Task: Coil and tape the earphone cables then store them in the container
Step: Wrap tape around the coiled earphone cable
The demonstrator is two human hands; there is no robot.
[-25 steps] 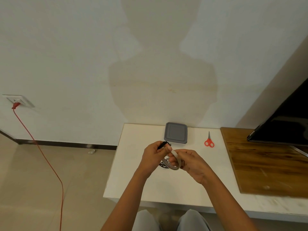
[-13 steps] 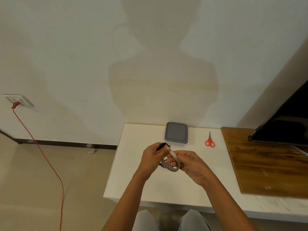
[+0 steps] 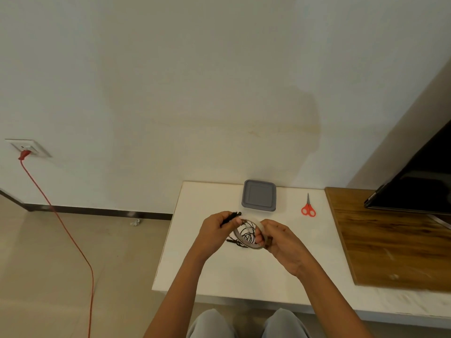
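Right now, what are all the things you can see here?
table: one, white, middle
container: one, grey, lid on, table's far edge
scissors: one, red handles, right of container
wooden board: one, brown, right of table
screen: one, black, far right
cord: one, red, plugged into wall socket
tape roll: one, pale, above table
earphone cable: count unclear, black, one bundle held, loose loops behind tape roll
left hand: grips earphone cable
right hand: holds tape roll

Head view, facing forward and down, table (image 3: 244, 276) near
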